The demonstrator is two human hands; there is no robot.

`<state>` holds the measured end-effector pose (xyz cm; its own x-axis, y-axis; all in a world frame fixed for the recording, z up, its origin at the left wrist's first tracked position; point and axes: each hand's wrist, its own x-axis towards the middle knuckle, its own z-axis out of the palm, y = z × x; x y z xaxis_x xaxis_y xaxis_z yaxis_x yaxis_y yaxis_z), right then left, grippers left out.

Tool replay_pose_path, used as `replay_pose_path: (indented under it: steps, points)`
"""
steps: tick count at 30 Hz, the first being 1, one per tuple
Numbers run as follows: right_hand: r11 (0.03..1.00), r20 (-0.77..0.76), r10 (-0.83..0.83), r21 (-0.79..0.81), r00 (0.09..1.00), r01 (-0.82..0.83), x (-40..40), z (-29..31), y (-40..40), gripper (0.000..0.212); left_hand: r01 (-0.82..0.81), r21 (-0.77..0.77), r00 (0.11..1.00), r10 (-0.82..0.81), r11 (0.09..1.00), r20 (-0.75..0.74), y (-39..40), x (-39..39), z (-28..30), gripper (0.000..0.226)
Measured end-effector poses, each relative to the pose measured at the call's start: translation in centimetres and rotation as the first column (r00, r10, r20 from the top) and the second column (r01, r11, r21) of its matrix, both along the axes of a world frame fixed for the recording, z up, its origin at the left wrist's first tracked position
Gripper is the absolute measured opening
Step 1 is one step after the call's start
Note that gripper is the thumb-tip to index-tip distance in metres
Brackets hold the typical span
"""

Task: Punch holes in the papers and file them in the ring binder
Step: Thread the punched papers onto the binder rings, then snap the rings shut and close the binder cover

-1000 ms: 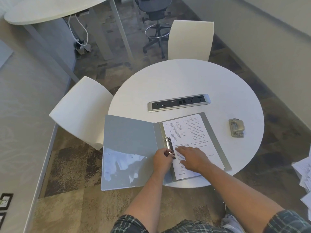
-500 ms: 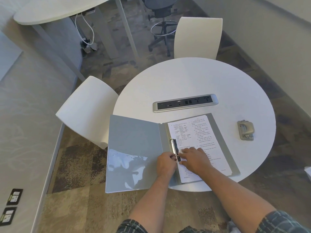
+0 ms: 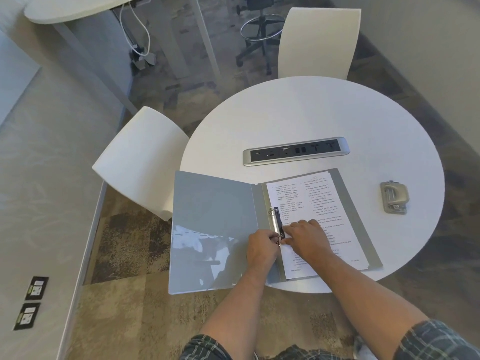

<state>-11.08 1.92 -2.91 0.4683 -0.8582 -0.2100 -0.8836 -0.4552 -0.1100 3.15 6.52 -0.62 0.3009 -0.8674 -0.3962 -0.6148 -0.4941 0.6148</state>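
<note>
Ring binder [image 3: 215, 229] lies open on the near edge of the round desk [image 3: 311, 113]; its left cover overhangs the edge. Papers [image 3: 311, 203] lie on the right half, lower part covered by the right hand [image 3: 307, 239]. Print too small to read. Lower ring of the ring mechanism [image 3: 276, 219] is hidden between both hands. Left hand [image 3: 262, 249] has its fingers curled, pinching at the lower ring. Right hand lies palm down on the papers, fingertips at the mechanism; fingers look fairly flat, exact contact unclear. Hole punch [image 3: 393, 196] sits well apart to the right. Power strip [image 3: 296, 151] is set into the desk beyond the binder.
</note>
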Motion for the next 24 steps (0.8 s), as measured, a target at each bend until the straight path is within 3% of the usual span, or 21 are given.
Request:
replay_pose_path:
  steps: [14,24]
  points:
    - [1.0,-0.05,0.0,-0.006,0.999,-0.001,0.7,0.9,-0.5,0.029,0.051,0.012,0.997,-0.052,0.999,0.054,0.1,-0.2,0.3,0.022]
    - [1.0,-0.093,-0.008,0.0,0.996,0.008,1.3,-0.1,-0.1,0.043,0.132,0.04,0.985,-0.135,0.99,0.105,-0.6,0.0,1.1,0.017]
